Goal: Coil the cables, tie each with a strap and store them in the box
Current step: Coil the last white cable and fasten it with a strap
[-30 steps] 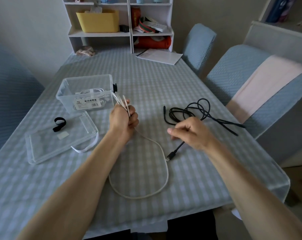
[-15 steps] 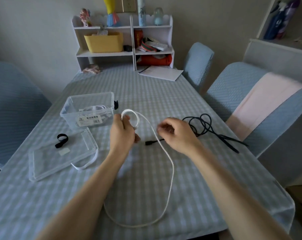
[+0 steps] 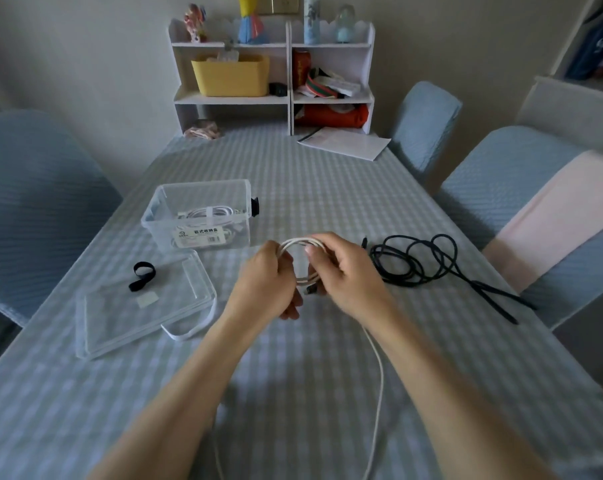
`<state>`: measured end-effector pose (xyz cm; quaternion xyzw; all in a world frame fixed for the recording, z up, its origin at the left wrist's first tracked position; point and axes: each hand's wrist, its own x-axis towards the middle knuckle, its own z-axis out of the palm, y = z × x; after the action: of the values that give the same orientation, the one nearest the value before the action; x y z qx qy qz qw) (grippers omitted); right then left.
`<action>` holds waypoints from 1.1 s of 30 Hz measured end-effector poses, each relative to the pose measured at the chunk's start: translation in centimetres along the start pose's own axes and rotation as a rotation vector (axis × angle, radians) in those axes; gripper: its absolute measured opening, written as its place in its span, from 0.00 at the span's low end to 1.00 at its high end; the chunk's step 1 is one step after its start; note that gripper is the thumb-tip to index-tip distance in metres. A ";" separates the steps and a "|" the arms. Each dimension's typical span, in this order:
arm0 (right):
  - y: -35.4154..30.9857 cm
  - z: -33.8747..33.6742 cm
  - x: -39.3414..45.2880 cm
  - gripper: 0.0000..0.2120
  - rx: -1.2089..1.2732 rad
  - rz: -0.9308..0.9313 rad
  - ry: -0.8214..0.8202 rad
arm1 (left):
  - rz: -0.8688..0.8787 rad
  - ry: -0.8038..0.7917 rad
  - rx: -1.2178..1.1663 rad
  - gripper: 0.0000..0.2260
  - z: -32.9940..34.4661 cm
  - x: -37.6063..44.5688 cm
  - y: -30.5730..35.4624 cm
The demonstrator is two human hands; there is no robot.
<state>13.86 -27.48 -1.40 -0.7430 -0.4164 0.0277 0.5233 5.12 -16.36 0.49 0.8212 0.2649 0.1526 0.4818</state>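
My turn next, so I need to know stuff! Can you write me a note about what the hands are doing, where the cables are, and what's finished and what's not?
Left hand: grips the white cable coil.
Right hand: pinches the same coil, laying on a loop.
The white cable's loose tail hangs down toward you.
Done: one strapped white coil lies in the clear box.
Left: finish this coil and strap it; a black strap and a white strap lie by the lid. Then coil the black cable on the right, strap it, box both.

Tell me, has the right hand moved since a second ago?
Yes. The right hand has moved left, away from the black cable on the table, to meet the left hand at the white cable coil.
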 end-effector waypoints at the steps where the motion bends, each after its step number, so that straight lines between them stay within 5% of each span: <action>1: 0.3 -0.3 -0.1 0.10 -0.013 0.015 0.016 | -0.026 -0.068 -0.011 0.08 0.0 -0.1 0.0; 5: 0.8 -0.8 -1.2 0.10 -0.050 0.091 -0.036 | -0.070 -0.226 -0.011 0.09 -0.3 -0.9 -0.5; 11: 0.2 -0.5 -2.6 0.11 0.060 0.123 0.017 | 0.147 -0.082 0.265 0.12 -0.9 -2.0 -1.1; 17: -0.9 0.7 -4.5 0.10 0.147 0.171 0.063 | 0.008 -0.149 -0.203 0.11 -0.7 -4.3 -1.5; 21: -1.4 0.7 -5.9 0.11 0.108 0.121 0.056 | 0.060 -0.231 0.015 0.07 -1.7 -4.6 -1.9; 25: -2.0 1.0 -7.2 0.11 0.094 0.126 0.003 | 0.053 -0.344 0.165 0.14 -2.6 -4.7 -0.9; 33: -2.3 0.9 -7.4 0.06 0.313 0.347 -0.003 | -0.320 -0.332 -0.900 0.12 -1.5 -5.2 -3.0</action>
<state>7.23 -31.39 -2.87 -0.7133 -0.2735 0.1825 0.6190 -0.76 -17.15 -1.31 0.4942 0.2153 0.0433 0.8411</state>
